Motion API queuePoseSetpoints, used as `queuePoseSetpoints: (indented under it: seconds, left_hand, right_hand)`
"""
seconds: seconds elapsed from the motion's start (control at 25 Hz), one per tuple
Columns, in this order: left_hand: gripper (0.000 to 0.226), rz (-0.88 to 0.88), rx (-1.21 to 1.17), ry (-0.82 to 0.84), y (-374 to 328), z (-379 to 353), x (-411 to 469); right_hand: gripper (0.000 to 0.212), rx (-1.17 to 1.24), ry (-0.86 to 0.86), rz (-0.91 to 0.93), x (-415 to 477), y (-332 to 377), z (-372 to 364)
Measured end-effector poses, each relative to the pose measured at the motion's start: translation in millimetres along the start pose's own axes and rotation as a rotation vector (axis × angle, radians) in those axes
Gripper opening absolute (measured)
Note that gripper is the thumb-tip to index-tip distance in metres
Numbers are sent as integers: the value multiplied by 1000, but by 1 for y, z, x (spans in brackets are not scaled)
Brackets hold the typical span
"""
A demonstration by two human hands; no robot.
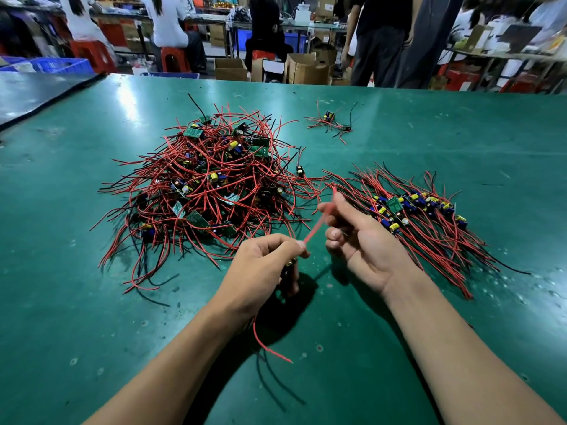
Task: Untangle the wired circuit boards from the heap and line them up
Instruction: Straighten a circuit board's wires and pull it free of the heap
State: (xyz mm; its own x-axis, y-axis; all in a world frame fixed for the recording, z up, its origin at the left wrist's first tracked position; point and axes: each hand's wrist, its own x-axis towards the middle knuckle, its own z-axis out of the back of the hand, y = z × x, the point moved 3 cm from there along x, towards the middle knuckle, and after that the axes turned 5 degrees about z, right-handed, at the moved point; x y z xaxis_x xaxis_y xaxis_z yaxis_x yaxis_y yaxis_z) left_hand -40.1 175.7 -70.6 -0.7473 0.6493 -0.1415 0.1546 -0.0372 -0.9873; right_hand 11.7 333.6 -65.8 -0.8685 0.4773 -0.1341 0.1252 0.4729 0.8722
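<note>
A tangled heap [211, 188] of small green circuit boards with red and black wires lies on the green table [399, 133], left of centre. To the right, a row of lined-up boards [420, 210] lies with its wires fanned out. My left hand [264, 268] grips one wired board, mostly hidden in the fist, and a red wire [314, 230] runs taut from it up to my right hand [359, 237], which pinches that wire between thumb and fingers. More red and black wires hang below my left wrist.
A small separate cluster of boards [333, 124] lies at the back right of the table. Beyond the far edge stand cardboard boxes [303, 69], red stools [92, 55], blue crates and several people.
</note>
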Motion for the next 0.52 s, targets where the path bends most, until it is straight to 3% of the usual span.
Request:
queuePoseSetpoints:
  seconds: [0.12, 0.24, 0.36, 0.52]
  left_hand:
    - [23, 24, -82, 27, -1, 2, 2]
    - [30, 55, -104, 94, -1, 3, 0]
    - [36, 56, -81, 102, -1, 4, 0]
    - [27, 73, -115, 92, -1, 4, 2]
  right_hand:
    - [19, -70, 259, -41, -5, -3, -3]
    - [26, -162, 377, -96, -9, -12, -9]
    - [21, -194, 382, -81, -10, -15, -13]
    - [15, -229, 241, 28, -6, -18, -14]
